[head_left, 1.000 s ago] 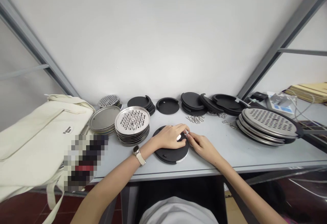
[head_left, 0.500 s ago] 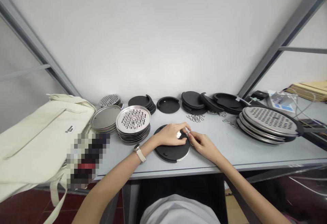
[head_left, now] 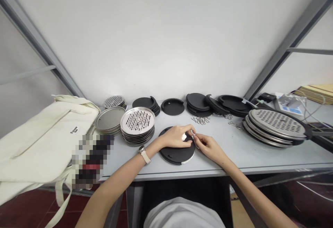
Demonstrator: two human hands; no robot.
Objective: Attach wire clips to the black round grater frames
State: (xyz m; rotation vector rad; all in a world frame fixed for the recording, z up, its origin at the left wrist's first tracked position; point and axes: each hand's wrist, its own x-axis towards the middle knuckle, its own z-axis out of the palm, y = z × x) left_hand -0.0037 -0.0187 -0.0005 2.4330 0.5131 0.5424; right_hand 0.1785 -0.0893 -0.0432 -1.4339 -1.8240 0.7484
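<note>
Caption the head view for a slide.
Both hands, left hand and right hand, meet over a black disc on a grey table.

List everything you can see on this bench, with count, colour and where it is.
black disc: one, black with a metal edge, front centre of the table, under both hands
small metal piece: one, silver, pinched between the fingertips at the disc's right edge
grater discs: one stack, silver, perforated, left of the black disc
plain metal discs: one stack, silver, beside the bag
black lids: several piles, black, along the wall
wire clips: loose heap, silver, behind the hands
large grater discs: one stack, silver, right side
bag: one, cream cloth, left end
table: one, grey
watch: one, pale strap, left wrist
left hand: resting on the black disc
right hand: grip on the small metal piece
</note>
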